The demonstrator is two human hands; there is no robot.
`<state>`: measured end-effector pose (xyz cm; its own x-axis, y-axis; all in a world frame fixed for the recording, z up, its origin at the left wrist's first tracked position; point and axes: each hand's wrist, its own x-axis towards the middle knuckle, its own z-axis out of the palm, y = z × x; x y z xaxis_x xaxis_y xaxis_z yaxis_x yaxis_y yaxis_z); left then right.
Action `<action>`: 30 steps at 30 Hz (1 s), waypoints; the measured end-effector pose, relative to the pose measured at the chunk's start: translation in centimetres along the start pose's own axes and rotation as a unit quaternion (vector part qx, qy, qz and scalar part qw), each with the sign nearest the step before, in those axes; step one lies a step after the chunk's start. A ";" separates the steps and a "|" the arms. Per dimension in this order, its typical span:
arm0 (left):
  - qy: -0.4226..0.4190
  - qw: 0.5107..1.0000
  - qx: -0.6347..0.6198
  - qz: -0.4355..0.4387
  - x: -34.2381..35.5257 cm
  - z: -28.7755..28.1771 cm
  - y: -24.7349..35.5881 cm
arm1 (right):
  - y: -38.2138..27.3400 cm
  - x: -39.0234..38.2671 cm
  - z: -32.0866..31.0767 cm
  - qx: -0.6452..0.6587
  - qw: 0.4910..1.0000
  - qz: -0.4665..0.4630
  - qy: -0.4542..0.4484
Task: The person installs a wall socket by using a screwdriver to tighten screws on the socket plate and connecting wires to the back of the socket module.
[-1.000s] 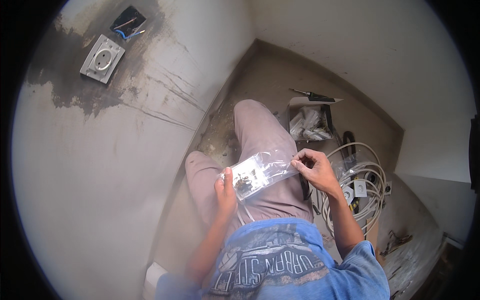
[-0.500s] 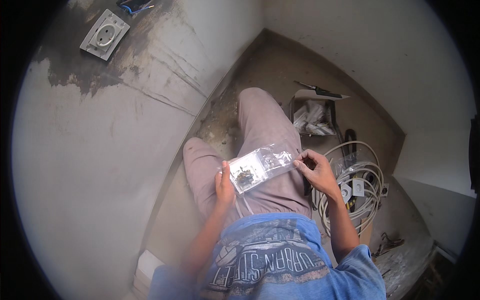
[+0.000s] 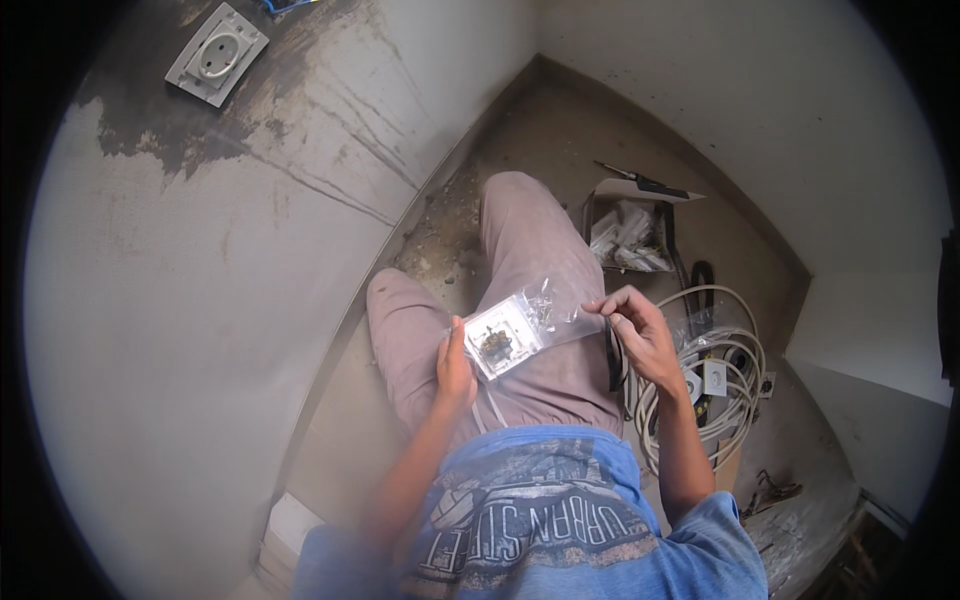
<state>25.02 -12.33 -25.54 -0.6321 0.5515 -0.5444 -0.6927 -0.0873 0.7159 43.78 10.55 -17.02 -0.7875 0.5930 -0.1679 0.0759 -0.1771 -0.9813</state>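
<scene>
Head view: clear plastic bag (image 3: 520, 325) with a white socket insert is held over the lap, left hand (image 3: 455, 365) clenched on its lower end, right hand (image 3: 635, 330) fingers pinched on its top edge; if torn abruptly, insert could drop onto the gritty floor (image 3: 450, 215).

We hold a clear plastic bag (image 3: 530, 325) with a white socket insert (image 3: 500, 345) inside, its middle dark and brassy. Our trousers (image 3: 520, 260) are dusty mauve, our t-shirt (image 3: 560, 520) blue with a grey and cream print. The wall socket (image 3: 217, 54) is white against grey plaster (image 3: 180, 300) (darker, damp-looking patches surround it). The coiled cable (image 3: 725, 385) is off-white, the floor (image 3: 560, 130) dull brown.
</scene>
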 end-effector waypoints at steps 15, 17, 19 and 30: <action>-0.019 0.996 -0.020 -0.090 0.2 1.7 0.7 | -0.4 3.3 2.3 -0.230 0.967 -0.067 -0.084; -0.020 0.995 -0.019 -0.100 0.0 2.0 1.3 | 1.2 2.8 2.0 -0.251 0.953 -0.130 -0.112; -0.031 0.993 -0.025 -0.113 -0.2 2.3 1.5 | 1.7 2.3 2.2 -0.272 0.942 -0.155 -0.122; -0.081 0.991 0.003 -0.110 0.1 1.9 2.2 | 2.8 1.9 4.8 -0.325 0.930 -0.144 -0.096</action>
<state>24.12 -10.90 -23.17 -0.4012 0.6828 -0.6106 -0.8051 0.0551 0.5906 39.54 7.39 -19.59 -0.9222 0.3806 0.0690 0.1496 0.5155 -0.8437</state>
